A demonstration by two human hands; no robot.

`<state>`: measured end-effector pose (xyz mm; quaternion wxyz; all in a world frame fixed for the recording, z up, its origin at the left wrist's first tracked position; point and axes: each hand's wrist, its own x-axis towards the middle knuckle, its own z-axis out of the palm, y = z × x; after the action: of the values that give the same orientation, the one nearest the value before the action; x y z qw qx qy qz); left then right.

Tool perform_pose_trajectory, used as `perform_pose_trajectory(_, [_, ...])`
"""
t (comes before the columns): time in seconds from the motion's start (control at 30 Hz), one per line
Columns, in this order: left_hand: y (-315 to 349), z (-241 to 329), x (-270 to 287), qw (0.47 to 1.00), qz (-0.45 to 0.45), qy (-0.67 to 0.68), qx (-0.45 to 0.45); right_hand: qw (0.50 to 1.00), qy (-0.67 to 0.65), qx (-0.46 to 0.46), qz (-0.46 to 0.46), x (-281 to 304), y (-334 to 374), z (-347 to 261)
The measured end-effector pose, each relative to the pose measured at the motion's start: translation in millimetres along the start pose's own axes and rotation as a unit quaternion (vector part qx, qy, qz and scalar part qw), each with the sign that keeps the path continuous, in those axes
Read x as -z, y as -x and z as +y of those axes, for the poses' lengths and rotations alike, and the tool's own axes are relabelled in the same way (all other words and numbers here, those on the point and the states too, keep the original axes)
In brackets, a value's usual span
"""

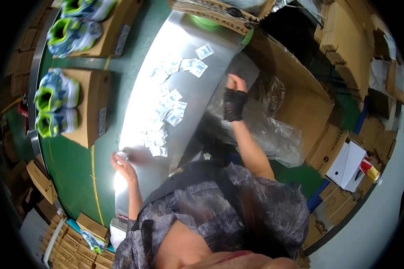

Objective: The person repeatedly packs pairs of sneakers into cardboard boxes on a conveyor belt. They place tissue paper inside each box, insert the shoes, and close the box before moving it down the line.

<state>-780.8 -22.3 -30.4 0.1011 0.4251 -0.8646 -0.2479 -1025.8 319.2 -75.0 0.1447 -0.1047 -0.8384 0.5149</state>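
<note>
Shoes: we see two pairs of green, white and blue shoes (pixel 56 103) resting on brown cardboard boxes (pixel 92 107) along the green belt (pixel 72 166) at the far left; the upper pair is cut off by the picture's rim.
Left hand: our left hand (pixel 125 167) lies at the near edge of the shiny metal worktop (pixel 197 89), fingers curled around a small white packet (pixel 121 155); glare off the metal washes out the packet's outline.
Packets: many more small white sachets (pixel 166 110) lie scattered in a loose line along the worktop, from just beside the left hand to the far end; the near ones blur into the glare.
Right hand: our right hand (pixel 235 92), in a dark fingerless glove, is closed into a fist at the worktop's right edge, touching clear plastic film (pixel 274 134); we cannot tell whether it grips the film.
Right side: an open cardboard carton (pixel 300 98) stands behind the film, its inside partly hidden.
</note>
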Motion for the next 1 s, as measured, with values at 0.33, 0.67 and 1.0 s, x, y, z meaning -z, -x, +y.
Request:
perform_pose_trajectory(0.33, [-35,-1,-36,0.974,0.094,-0.205,-0.010,0.928,0.329,-0.096,-0.144,-68,-46,289])
perform_pose_trajectory(0.67, [-25,2,-36,0.978,0.102,-0.180,0.033,0.802,0.504,-0.037,-0.318,-90,-56,322])
perform_pose_trajectory(1.0, [-25,-11,-38,0.984,0.155,-0.081,-0.006,0.954,0.272,0.020,-0.125,-12,-100,251])
